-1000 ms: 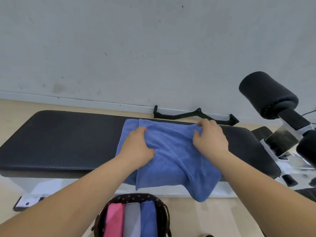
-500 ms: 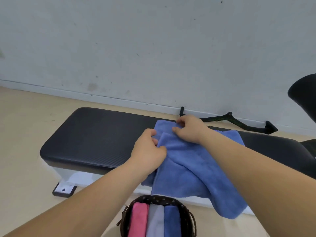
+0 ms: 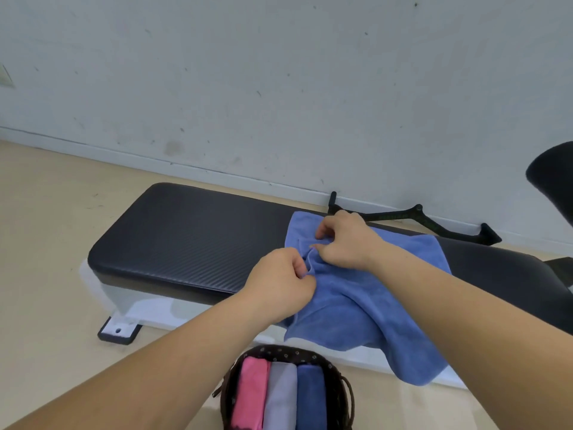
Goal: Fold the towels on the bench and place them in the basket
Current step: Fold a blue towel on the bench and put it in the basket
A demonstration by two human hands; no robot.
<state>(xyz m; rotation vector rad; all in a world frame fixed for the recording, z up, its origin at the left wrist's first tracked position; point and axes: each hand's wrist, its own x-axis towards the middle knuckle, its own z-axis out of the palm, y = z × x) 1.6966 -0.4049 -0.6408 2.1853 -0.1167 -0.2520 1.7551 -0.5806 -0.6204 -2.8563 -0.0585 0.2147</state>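
1. Blue terry-cloth towel (image 3: 356, 305): draped on the black padded surface (image 3: 192, 237) under both hands, near edge hanging off the front toward the dark woven basket (image 3: 279, 351).
2. Left hand (image 3: 279, 283): fingers curled, pinching a bunched fold of cloth.
3. Right hand (image 3: 344, 243): just beyond the left, nearly touching it, fingers likewise curled into the cloth.
4. A second ago, spread well apart near the far corners; since then brought together, cloth gathered into a ridge between them.
5. Probably a fold in half under way, not yet laid flat; one part spread beneath the right forearm (image 3: 449, 305).
6. Below the left wrist, inside the basket: pink rolled towel (image 3: 249, 395), grey rolled towel (image 3: 280, 398), dark blue rolled towel (image 3: 311, 395), side by side.
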